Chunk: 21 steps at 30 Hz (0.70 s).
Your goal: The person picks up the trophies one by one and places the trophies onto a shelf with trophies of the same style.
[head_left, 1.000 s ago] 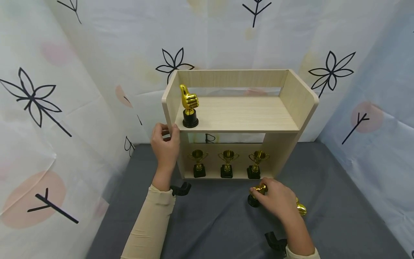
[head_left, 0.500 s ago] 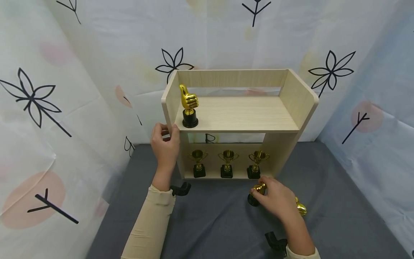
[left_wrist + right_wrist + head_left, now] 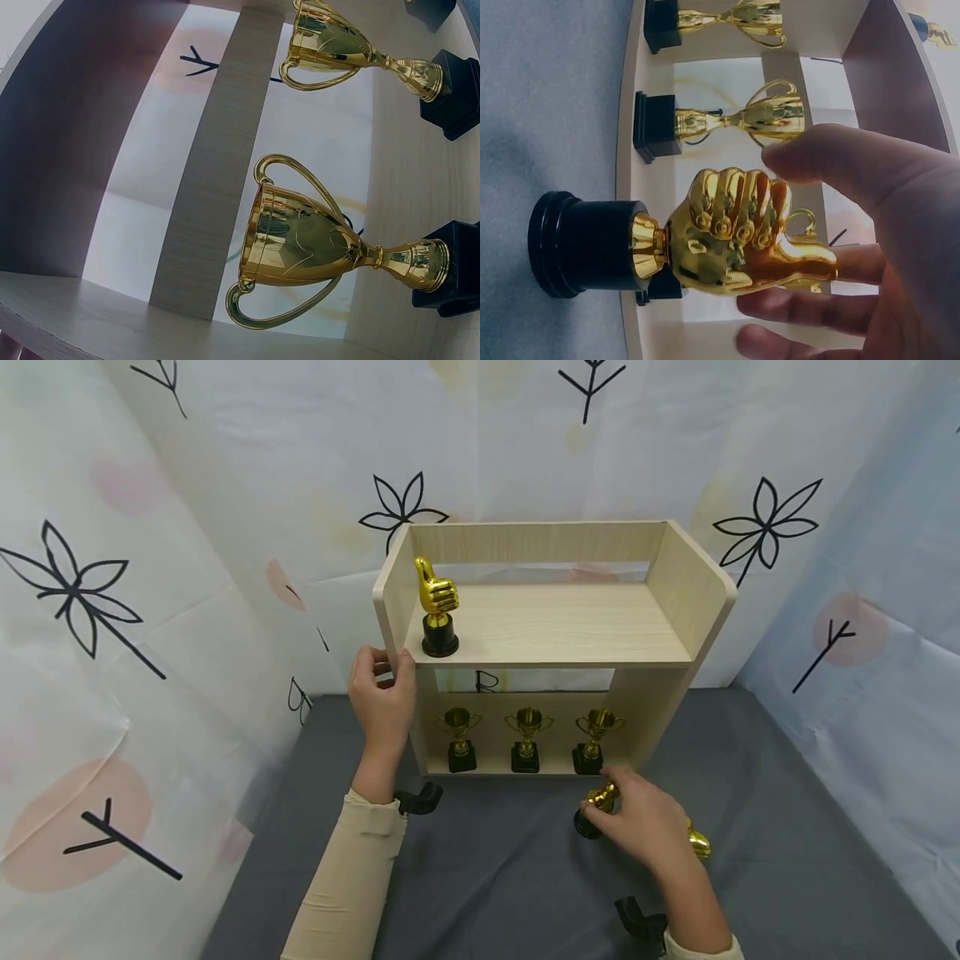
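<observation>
A two-tier wooden shelf (image 3: 570,618) stands on the grey cloth. My left hand (image 3: 382,706) holds the front edge of its left side panel. On the upper tier, at the left, is a gold thumbs-up trophy (image 3: 438,606) with a black base. Below it, 3 gold cup trophies stand in a row; the left wrist view shows one cup (image 3: 307,236) close up. In front of the shelf, my right hand (image 3: 645,818) grips a second thumbs-up trophy (image 3: 727,232), thumb on one side and fingers on the other. Its black base (image 3: 585,244) appears to be on the cloth.
Partly hidden behind my right wrist, another gold thumbs-up trophy (image 3: 699,842) lies or stands on the grey cloth (image 3: 480,877). White patterned fabric (image 3: 517,460) hangs behind the shelf and at both sides.
</observation>
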Motion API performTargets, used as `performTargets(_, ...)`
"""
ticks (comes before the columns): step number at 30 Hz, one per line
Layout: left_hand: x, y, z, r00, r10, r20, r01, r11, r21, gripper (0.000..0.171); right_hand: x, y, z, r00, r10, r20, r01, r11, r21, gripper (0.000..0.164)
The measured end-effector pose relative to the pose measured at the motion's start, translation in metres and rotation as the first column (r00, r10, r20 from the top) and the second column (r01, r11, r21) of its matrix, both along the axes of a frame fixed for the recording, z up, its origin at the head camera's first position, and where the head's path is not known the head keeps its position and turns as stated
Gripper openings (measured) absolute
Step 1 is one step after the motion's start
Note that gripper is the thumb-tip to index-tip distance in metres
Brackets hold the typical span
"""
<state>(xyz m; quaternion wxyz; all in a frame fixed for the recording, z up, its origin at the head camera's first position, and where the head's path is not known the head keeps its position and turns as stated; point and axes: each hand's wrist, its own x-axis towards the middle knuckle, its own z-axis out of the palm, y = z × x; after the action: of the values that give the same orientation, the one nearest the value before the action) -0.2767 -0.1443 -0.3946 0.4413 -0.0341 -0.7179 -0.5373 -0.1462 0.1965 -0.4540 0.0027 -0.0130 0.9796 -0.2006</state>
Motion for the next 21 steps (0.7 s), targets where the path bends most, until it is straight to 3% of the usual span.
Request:
performTargets(5, 0.0004, 0.0004, 0.0001, 1.0, 0.007, 0.0, -0.007, 1.0, -0.003, 0.027, 0.0026, 0.0011, -0.0003, 0.999, -0.025, -0.036, 0.026, 1.0, 0.017, 0.077)
performTargets(21, 0.0014, -0.0005, 0.0007, 1.0, -0.011, 0.004, 0.012, 1.0, -0.01, 0.027, 0.0031, 0.0007, -0.003, 0.997, 0.003, -0.078, -0.004, 1.0, -0.015, 0.063)
